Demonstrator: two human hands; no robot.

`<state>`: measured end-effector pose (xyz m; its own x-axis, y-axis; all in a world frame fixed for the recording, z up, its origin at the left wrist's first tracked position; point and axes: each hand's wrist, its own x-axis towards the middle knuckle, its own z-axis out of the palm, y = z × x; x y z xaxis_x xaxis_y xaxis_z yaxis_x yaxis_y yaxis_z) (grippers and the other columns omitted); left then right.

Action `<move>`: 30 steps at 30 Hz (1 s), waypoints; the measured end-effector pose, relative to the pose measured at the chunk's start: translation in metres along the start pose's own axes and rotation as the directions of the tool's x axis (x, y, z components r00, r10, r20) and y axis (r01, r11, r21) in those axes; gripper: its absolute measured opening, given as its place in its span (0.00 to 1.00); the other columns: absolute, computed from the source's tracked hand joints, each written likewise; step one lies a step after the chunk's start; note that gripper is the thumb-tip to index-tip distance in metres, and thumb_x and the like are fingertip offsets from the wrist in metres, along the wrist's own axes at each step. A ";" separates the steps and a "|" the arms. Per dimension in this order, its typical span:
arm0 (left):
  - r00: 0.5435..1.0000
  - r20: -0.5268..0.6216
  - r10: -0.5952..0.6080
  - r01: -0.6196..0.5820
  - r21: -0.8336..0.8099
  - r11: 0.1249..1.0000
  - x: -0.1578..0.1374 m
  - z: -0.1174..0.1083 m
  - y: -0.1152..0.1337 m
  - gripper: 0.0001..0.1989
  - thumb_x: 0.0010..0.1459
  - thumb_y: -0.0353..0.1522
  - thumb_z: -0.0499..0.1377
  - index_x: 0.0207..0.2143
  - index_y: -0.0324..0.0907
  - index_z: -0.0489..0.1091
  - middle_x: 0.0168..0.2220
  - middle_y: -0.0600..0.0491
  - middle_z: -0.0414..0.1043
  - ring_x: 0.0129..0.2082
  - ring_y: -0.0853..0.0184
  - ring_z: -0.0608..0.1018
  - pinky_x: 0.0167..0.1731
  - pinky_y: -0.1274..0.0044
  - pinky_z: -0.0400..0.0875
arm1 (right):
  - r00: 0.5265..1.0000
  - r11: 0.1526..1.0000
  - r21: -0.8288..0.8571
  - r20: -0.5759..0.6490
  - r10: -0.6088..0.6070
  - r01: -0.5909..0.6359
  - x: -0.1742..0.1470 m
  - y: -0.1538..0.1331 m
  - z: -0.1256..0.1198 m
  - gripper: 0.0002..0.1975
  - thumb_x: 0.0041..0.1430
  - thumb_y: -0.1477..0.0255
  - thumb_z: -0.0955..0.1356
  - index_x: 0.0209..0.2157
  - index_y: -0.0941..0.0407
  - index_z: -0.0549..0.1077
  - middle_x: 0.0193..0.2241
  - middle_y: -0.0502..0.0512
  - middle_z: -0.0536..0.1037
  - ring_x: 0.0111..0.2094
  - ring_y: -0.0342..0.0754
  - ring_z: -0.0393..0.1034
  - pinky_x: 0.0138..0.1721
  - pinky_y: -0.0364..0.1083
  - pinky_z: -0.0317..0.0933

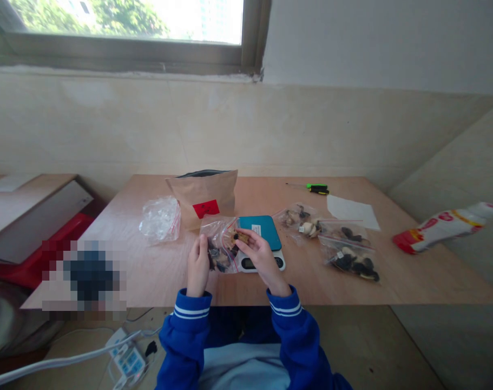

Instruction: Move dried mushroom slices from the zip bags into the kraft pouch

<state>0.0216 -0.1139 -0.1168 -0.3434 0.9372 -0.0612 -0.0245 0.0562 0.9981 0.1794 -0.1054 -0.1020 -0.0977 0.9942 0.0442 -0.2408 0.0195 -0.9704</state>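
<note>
My left hand (198, 265) is closed on the left side of a clear zip bag (217, 230), which has dark dried mushroom pieces (221, 260) in its lower part. At the bag's right edge, my right hand (259, 253) pinches a tan dried mushroom piece (242, 236) between thumb and fingers. Whether those fingers also grip the bag's plastic I cannot tell. Just behind and under my right hand lies a kitchen scale (266, 227) with a teal platform and white base. My right wrist partly covers its display panel.
A brown paper pouch (181, 197) with a red label stands behind the bag. Left of it are empty clear bags (159, 219). Filled mushroom bags (347, 259), screwdrivers (317, 188), white paper (352, 210) and a tilted bottle (441, 230) are to the right.
</note>
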 end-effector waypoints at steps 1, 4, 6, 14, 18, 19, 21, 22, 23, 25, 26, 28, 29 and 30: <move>1.000 -0.001 -0.013 0.013 -0.019 1.000 0.000 -0.001 -0.001 0.31 0.52 0.58 0.54 0.35 0.39 0.73 0.30 0.52 0.74 0.31 0.65 0.75 0.33 0.75 0.70 | 1.000 1.000 0.004 0.005 0.003 -0.003 0.000 0.001 0.000 0.19 0.51 0.65 0.73 0.46 0.54 0.75 0.48 0.57 0.79 0.50 0.51 0.73 0.54 0.51 0.65; 0.999 -0.007 -0.033 0.033 -0.042 0.999 0.001 -0.002 -0.005 0.32 0.51 0.58 0.54 0.37 0.38 0.74 0.33 0.50 0.76 0.34 0.63 0.76 0.36 0.74 0.71 | 1.000 1.000 -0.011 0.012 -0.011 0.011 0.001 0.003 0.001 0.20 0.52 0.65 0.73 0.48 0.53 0.75 0.51 0.56 0.77 0.51 0.51 0.72 0.55 0.51 0.64; 0.999 -0.023 -0.048 0.047 -0.043 0.998 0.001 -0.003 -0.008 0.33 0.50 0.59 0.54 0.37 0.38 0.74 0.33 0.49 0.77 0.35 0.62 0.77 0.37 0.73 0.71 | 0.999 0.998 -0.046 0.009 -0.035 0.036 0.001 0.003 0.001 0.19 0.53 0.65 0.73 0.48 0.53 0.75 0.50 0.56 0.78 0.50 0.50 0.73 0.54 0.50 0.65; 0.985 -0.156 -0.080 0.088 0.048 0.995 0.008 -0.019 -0.018 0.35 0.48 0.62 0.50 0.33 0.39 0.72 0.29 0.49 0.74 0.33 0.61 0.76 0.37 0.70 0.71 | 0.999 0.996 -0.071 -0.021 -0.047 0.045 0.001 -0.002 -0.006 0.18 0.51 0.65 0.74 0.45 0.53 0.77 0.45 0.55 0.79 0.46 0.49 0.74 0.51 0.49 0.67; 0.974 -0.211 -0.085 0.113 0.124 0.986 0.015 -0.036 -0.019 0.34 0.47 0.62 0.49 0.30 0.40 0.71 0.29 0.48 0.74 0.35 0.58 0.77 0.39 0.67 0.71 | 0.994 1.000 -0.012 -0.112 -0.021 0.020 0.002 0.000 -0.008 0.20 0.52 0.63 0.74 0.47 0.53 0.76 0.44 0.55 0.79 0.40 0.47 0.75 0.46 0.48 0.69; 0.970 -0.231 -0.081 0.117 0.145 0.983 0.018 -0.042 -0.018 0.34 0.48 0.61 0.48 0.30 0.40 0.70 0.30 0.48 0.75 0.36 0.57 0.77 0.40 0.67 0.71 | 0.991 1.000 0.003 -0.129 -0.019 0.020 0.003 0.000 -0.008 0.21 0.52 0.63 0.74 0.47 0.53 0.76 0.44 0.55 0.79 0.39 0.47 0.75 0.46 0.48 0.69; 0.959 -0.275 -0.069 0.125 0.190 0.974 0.023 -0.055 -0.015 0.31 0.51 0.59 0.47 0.32 0.40 0.70 0.32 0.47 0.75 0.38 0.56 0.77 0.43 0.65 0.71 | 0.987 1.000 0.020 -0.158 -0.020 0.024 0.003 -0.001 -0.010 0.21 0.51 0.63 0.74 0.47 0.53 0.75 0.44 0.55 0.79 0.39 0.47 0.75 0.46 0.49 0.69; 0.952 -0.299 -0.063 0.131 0.216 0.968 0.027 -0.062 -0.013 0.30 0.53 0.57 0.46 0.32 0.41 0.70 0.32 0.47 0.75 0.40 0.55 0.77 0.44 0.64 0.71 | 0.985 0.999 0.025 -0.171 -0.022 0.027 0.003 -0.002 -0.011 0.20 0.51 0.63 0.74 0.46 0.53 0.76 0.44 0.55 0.78 0.39 0.47 0.75 0.46 0.49 0.69; 0.945 -0.322 -0.056 0.141 0.244 0.959 0.030 -0.067 -0.011 0.28 0.54 0.55 0.46 0.32 0.41 0.69 0.33 0.46 0.75 0.41 0.54 0.77 0.45 0.62 0.70 | 0.983 0.999 0.028 -0.181 -0.022 0.028 0.003 -0.002 -0.012 0.20 0.51 0.62 0.74 0.46 0.53 0.76 0.44 0.55 0.79 0.38 0.47 0.75 0.47 0.50 0.69; 0.927 -0.374 -0.039 0.164 0.310 0.936 0.035 -0.076 -0.007 0.24 0.55 0.50 0.48 0.34 0.38 0.69 0.38 0.41 0.74 0.47 0.48 0.74 0.49 0.56 0.66 | 0.980 0.999 0.036 -0.199 -0.020 0.028 0.003 -0.004 -0.015 0.20 0.51 0.62 0.74 0.46 0.53 0.76 0.43 0.55 0.79 0.38 0.47 0.75 0.46 0.50 0.70; 0.914 -0.404 -0.026 0.177 0.341 0.923 0.037 -0.078 -0.004 0.23 0.55 0.48 0.51 0.38 0.36 0.69 0.42 0.36 0.72 0.53 0.45 0.70 0.53 0.54 0.63 | 0.978 0.999 0.042 -0.210 -0.018 0.028 0.003 -0.004 -0.016 0.21 0.51 0.62 0.74 0.46 0.53 0.75 0.42 0.54 0.79 0.37 0.47 0.75 0.46 0.50 0.70; 0.869 -0.493 0.036 0.200 0.418 0.886 0.039 -0.076 0.002 0.29 0.52 0.44 0.57 0.49 0.30 0.64 0.54 0.29 0.63 0.61 0.40 0.59 0.57 0.49 0.53 | 0.972 0.998 0.062 -0.235 -0.012 0.027 0.002 -0.006 -0.019 0.21 0.51 0.61 0.74 0.46 0.53 0.75 0.40 0.54 0.80 0.36 0.47 0.75 0.44 0.50 0.70; 0.841 -0.533 0.097 0.197 0.468 0.862 0.038 -0.073 0.007 0.34 0.51 0.43 0.59 0.55 0.28 0.60 0.58 0.27 0.57 0.63 0.39 0.55 0.58 0.47 0.50 | 0.970 0.997 0.075 -0.243 -0.008 0.027 0.002 -0.007 -0.020 0.21 0.51 0.61 0.74 0.46 0.53 0.75 0.39 0.54 0.80 0.36 0.47 0.75 0.44 0.50 0.70; 0.813 -0.553 0.181 0.172 0.526 0.833 0.037 -0.068 0.013 0.38 0.51 0.42 0.59 0.59 0.28 0.55 0.60 0.27 0.53 0.64 0.39 0.54 0.58 0.46 0.48 | 0.969 0.996 0.088 -0.249 -0.004 0.027 0.001 -0.008 -0.021 0.20 0.51 0.61 0.74 0.45 0.53 0.75 0.38 0.53 0.80 0.35 0.46 0.75 0.44 0.49 0.70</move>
<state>-0.0556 -0.1019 -0.1069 -0.8028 0.5823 0.1285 0.4140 0.3892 0.8229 0.2012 -0.1024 -0.0988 0.1467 0.9891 -0.0120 -0.3275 0.0371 -0.9441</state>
